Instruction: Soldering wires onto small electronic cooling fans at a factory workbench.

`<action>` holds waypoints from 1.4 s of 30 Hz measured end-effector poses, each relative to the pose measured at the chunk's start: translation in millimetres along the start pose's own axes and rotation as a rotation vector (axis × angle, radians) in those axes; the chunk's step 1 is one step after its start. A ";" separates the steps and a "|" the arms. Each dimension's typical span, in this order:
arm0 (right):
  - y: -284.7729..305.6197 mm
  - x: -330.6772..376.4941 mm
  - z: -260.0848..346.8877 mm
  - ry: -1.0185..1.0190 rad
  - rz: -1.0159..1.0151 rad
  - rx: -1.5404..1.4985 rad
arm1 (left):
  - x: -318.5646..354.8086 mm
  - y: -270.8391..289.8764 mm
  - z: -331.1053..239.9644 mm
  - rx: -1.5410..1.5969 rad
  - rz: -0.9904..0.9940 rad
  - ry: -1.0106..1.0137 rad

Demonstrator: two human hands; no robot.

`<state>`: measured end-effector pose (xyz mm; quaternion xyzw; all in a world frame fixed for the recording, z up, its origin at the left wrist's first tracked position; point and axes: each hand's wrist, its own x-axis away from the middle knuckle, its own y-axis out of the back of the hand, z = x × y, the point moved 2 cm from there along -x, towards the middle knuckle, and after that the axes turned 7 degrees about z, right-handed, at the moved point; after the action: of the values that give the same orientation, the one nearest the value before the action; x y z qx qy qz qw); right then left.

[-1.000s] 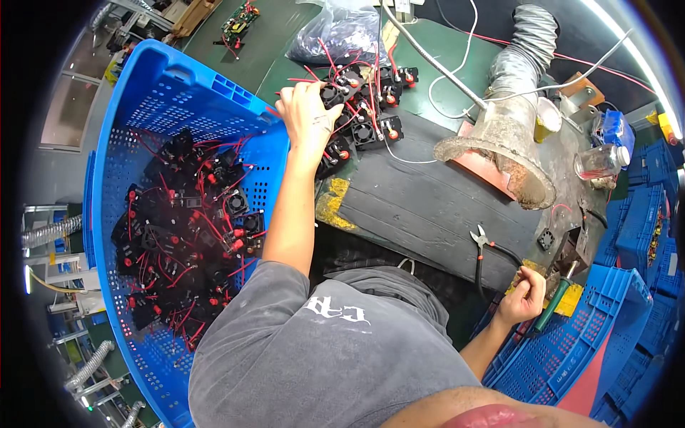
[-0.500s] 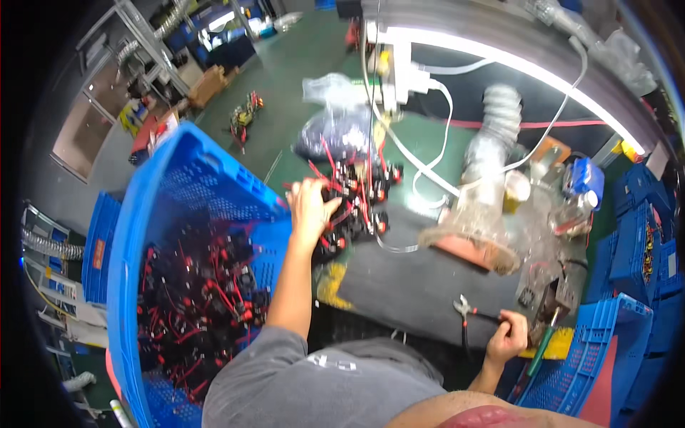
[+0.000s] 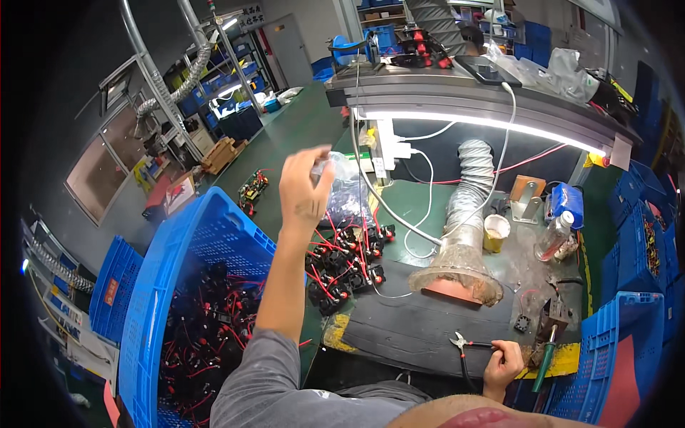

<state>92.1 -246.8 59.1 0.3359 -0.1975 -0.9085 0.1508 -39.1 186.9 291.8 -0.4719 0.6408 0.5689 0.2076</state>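
My left hand point(image 3: 305, 187) is raised above the far side of the bench, its thumb apart from the fingers and nothing visible between them. Below it lies a pile of small black parts with red wires point(image 3: 342, 260), beside a clear plastic bag point(image 3: 346, 200). My right hand point(image 3: 504, 365) rests at the near edge of the bench, closed round one handle of the cutting pliers point(image 3: 462, 345). Their jaws are spread and point away to the left; the other handle hangs toward the edge.
A large blue crate point(image 3: 146, 314) full of similar wired parts stands at my left. On the bench are a fume hose with a flared hood point(image 3: 457, 274), a soldering iron with green handle point(image 3: 546, 364), a cup point(image 3: 496, 232) and a clear bottle point(image 3: 555, 235). A lit shelf point(image 3: 492, 107) overhangs.
My left hand has left the pile of wired parts and risen up and away from it. The head view has tilted upward. My right hand still holds the pliers in about the same place.
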 end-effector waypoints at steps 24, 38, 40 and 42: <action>13.4 17.9 28.8 0.029 -0.023 -0.008 | -44.5 -64.8 2.7 1.452 0.196 0.792; -24.6 -16.1 115.3 0.120 0.286 -0.223 | 57.6 -20.7 -21.9 1.673 0.208 0.880; -26.7 -17.6 132.7 0.131 0.361 -0.224 | 69.9 -15.3 -28.9 1.657 0.213 0.877; -31.5 -18.3 144.7 0.135 0.440 -0.229 | 80.9 -11.1 -28.6 1.645 0.167 0.803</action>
<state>4.1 -174.5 155.5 0.3254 -0.1512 -0.8458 0.3948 -59.9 131.6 228.6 -0.2898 0.8995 -0.2601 0.1980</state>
